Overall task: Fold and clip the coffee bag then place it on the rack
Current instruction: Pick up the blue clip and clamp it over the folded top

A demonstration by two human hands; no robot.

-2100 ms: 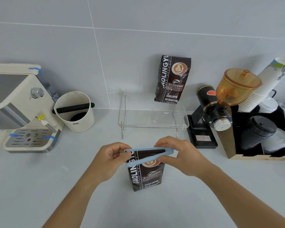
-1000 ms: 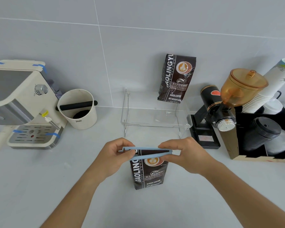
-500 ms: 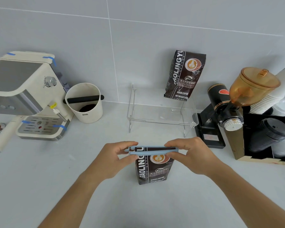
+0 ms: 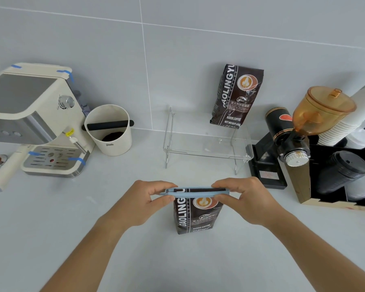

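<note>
Head view: both hands meet over the top of a bag standing on the table
Left hand (image 4: 144, 202): closed in a pinch on the left end of the blue clip (image 4: 195, 191)
Right hand (image 4: 248, 200): closed in a pinch on the clip's right end, thumb below, fingers over the top
Clip: lies left to right across the folded top of the bag; whether it is fully snapped shut cannot be told
Coffee bag (image 4: 195, 216): upright on the table, directly under both hands, label facing the camera
Clip axis: runs across the body, roughly parallel to the rack's front edge
Rack (image 4: 207, 144): clear stand straight ahead of the bag, beyond the hands, toward the wall
Second bag (image 4: 236, 95): already on the rack's right side, leaning on the wall; the left part is free
Nearer hand: likely either, as both sit about level; the move is forward and up
Step in hand: probably pressing the clip closed, placing not yet done
</note>
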